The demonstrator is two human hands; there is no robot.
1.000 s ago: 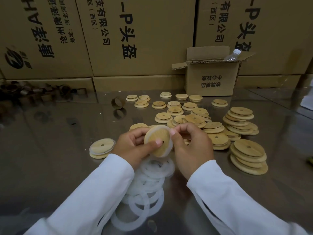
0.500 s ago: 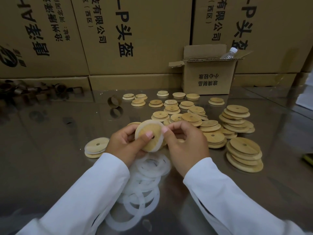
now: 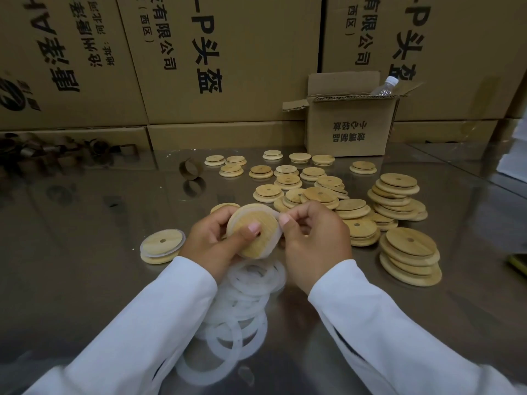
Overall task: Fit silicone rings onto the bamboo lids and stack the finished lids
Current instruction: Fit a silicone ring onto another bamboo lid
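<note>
Stacked cartons back a shiny desk [image 3: 85, 280] where, at frame centre, both hands [image 3: 216, 240] [image 3: 316, 240] clamp one bamboo lid [image 3: 252, 229], stretching its silicone ring [image 3: 275, 238] on; seating the rim likely comes next, then stacking.

The large brown cardboard cartons [image 3: 228, 61] stacked behind the table carry black printing, turned sideways. On the middle carton one can read "有限公司", "(西区)" and bigger signs "-P头盔". The right large carton [image 3: 427, 52] repeats "公司", "(西区)" and "-P头". The left large carton [image 3: 62, 58] shows a round logo and more characters — not clear enough to read. The small open brown cardboard box [image 3: 349, 132] has upside-down print — "玻璃制品" and "小心轻放".
</note>
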